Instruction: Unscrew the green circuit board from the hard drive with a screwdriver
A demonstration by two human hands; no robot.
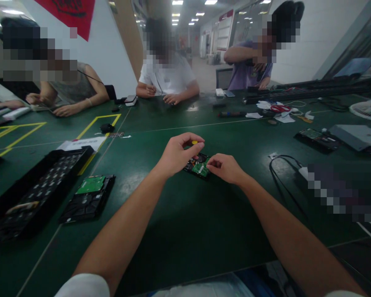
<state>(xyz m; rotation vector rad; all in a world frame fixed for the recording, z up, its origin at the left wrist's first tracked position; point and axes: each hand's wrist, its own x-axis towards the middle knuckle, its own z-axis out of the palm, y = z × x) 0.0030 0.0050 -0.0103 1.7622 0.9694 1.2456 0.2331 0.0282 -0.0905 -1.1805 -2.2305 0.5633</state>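
In front of me on the green table lies a hard drive [200,169], its green circuit board facing up. Above its left part, my left hand [182,152] is closed in a pinch around a small screwdriver [194,142]; only its round yellow top shows clearly, and the tip is hidden. My right hand [225,167] has its fingers curled together at the right edge of the drive and grips it there. A second hard drive [89,198] rests on the table to the left, also board side up.
A long black tray [27,194] stands at far left, beside a paper sheet [86,144]. Another drive [317,139] and a grey box [358,137] are at right, with a black cable [281,181] nearer. Several people sit across the table [160,123].
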